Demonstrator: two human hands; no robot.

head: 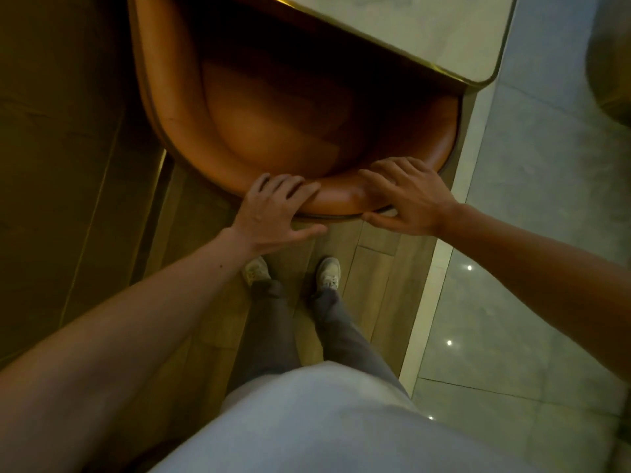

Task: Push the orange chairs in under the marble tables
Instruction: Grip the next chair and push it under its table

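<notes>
Orange padded chair with a curved tub back (273, 124) sits directly ahead of me. Its front lies under the white marble table with a brass-coloured edge (426, 39), while the rear of the seat and the rounded backrest show clear of the tabletop.

I see both hands on the top rim of the backrest, close together at its nearest point. My left hand (273, 213) has its fingers curled over the padded rim and its thumb stretched out along the outer side below. My right hand (406, 196) grips the same way, with bent fingers draped over the rim and the thumb lying against the outside of the back.

Below the hands are two pale shoes (329, 273) on a wooden plank floor (375, 268), just behind the chair. Grey glossy tiles (529, 199) run along the right.
</notes>
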